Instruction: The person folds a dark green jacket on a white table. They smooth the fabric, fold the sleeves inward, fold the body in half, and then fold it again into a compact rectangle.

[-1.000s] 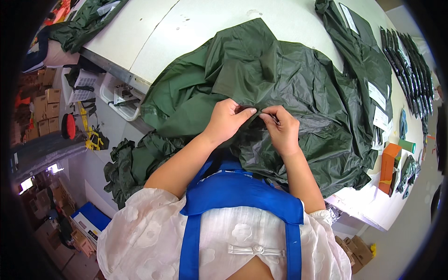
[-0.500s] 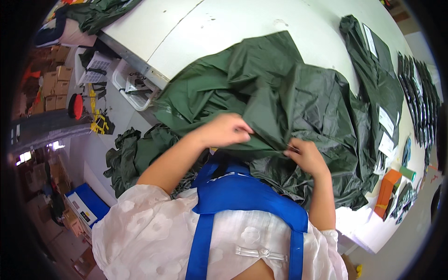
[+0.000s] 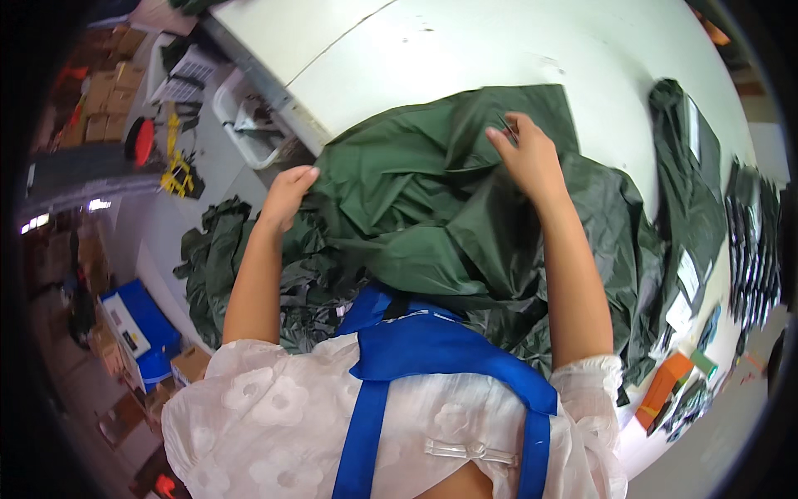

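A large dark green sheet of coated fabric lies crumpled over the table edge and down against my blue apron. At its left edge, my left hand is closed, thumb and fingers pinching the cloth. Over the upper right part of the fabric hovers my right hand, its fingers curled round a small, thin, shiny tool. Most of that tool is hidden by the fingers, so its kind is unclear.
More green fabric is bunched at the left. On the white table, a folded green piece with paper labels, a row of dark packets and an orange box sit at the right. White baskets stand beyond the table's left edge.
My left hand has moved left to the fabric's edge. My right hand has risen from the fabric's near middle to its far part. The cloth is spread flatter at the left.
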A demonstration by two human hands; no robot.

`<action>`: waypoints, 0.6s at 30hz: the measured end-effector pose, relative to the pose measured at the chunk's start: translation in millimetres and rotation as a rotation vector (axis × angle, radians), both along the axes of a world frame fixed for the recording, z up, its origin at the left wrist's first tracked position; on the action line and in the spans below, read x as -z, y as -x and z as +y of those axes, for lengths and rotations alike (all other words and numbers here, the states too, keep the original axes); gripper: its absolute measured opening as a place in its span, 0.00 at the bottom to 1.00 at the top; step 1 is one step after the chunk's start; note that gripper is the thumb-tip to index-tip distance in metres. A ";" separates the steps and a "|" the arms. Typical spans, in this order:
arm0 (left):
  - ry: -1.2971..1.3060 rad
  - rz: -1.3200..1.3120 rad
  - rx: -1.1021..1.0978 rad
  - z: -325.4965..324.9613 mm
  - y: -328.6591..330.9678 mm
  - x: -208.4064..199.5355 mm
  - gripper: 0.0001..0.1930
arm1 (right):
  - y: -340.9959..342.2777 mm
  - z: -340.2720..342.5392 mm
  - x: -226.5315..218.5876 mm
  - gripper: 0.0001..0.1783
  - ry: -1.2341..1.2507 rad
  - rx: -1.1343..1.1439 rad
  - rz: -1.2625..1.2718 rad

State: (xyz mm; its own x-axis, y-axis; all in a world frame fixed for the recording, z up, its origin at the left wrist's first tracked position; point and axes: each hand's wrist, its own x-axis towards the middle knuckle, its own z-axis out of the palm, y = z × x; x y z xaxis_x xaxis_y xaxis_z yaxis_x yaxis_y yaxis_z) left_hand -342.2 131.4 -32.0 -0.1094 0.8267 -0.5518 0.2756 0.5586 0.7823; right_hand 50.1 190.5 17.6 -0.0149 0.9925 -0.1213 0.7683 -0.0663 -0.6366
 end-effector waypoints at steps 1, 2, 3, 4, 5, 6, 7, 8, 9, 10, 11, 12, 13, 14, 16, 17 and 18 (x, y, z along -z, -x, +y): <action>-0.023 -0.080 0.015 2.0 -5.8 -16.0 0.14 | 13.5 18.8 14.4 0.38 0.049 0.023 -0.131; -0.048 -0.161 0.024 2.0 -8.5 -28.1 0.14 | 27.2 36.4 15.1 0.40 0.218 0.038 -0.167; -0.047 -0.263 0.010 1.5 -9.2 -39.0 0.14 | 37.3 48.7 23.0 0.39 0.257 0.032 -0.207; -0.051 -0.373 -0.004 1.2 -11.2 -47.2 0.14 | 42.4 60.3 32.1 0.38 0.293 0.026 -0.256; -0.068 -0.401 -0.025 -0.1 -17.3 -60.9 0.14 | 40.0 69.9 47.3 0.37 0.278 -0.001 -0.280; -0.086 -0.408 0.007 0.3 -18.0 -69.4 0.14 | 34.8 77.4 60.1 0.36 0.262 -0.020 -0.308; -0.106 -0.419 0.038 0.3 -16.9 -74.8 0.14 | 34.8 82.4 62.0 0.35 0.270 0.017 -0.289; -0.126 -0.428 0.075 0.9 -15.9 -78.3 0.14 | 33.4 87.0 63.0 0.35 0.265 0.075 -0.296; -0.134 -0.385 0.072 0.1 -15.9 -79.5 0.15 | 26.2 90.8 63.3 0.37 0.272 0.104 -0.275; -0.116 -0.359 0.100 0.9 -12.1 -81.3 0.14 | 18.2 91.6 60.0 0.36 0.226 0.092 -0.296; -0.098 -0.334 0.135 3.9 -8.0 -83.2 0.14 | 9.4 86.4 56.7 0.29 0.214 0.184 -0.113; -0.085 -0.318 0.185 10.3 -6.8 -82.9 0.14 | -0.8 76.7 42.5 0.23 0.193 0.290 0.064; -0.091 -0.276 0.243 10.3 -7.1 -78.6 0.14 | -13.1 66.3 33.6 0.16 0.167 0.367 0.340; -0.097 -0.235 0.307 7.9 -3.0 -71.8 0.14 | -26.7 53.4 24.1 0.13 0.132 0.444 0.618; 0.016 -0.115 0.451 6.9 16.3 -41.9 0.16 | -46.2 11.6 -15.7 0.14 0.023 0.408 0.925; 0.101 0.044 0.515 9.2 22.7 -32.6 0.15 | -59.9 -8.0 -28.1 0.10 -0.063 0.384 1.059; 0.074 0.148 0.551 2.1 40.3 -5.7 0.11 | -71.7 -24.6 -36.5 0.09 -0.148 0.342 1.201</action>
State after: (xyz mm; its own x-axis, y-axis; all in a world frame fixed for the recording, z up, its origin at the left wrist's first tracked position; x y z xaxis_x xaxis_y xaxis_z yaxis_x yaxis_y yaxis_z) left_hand -382.6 133.5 -26.3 0.2462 0.7436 -0.6217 0.6449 0.3532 0.6778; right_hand 121.8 165.9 54.0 0.2217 0.9703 -0.0968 -0.3423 -0.0155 -0.9395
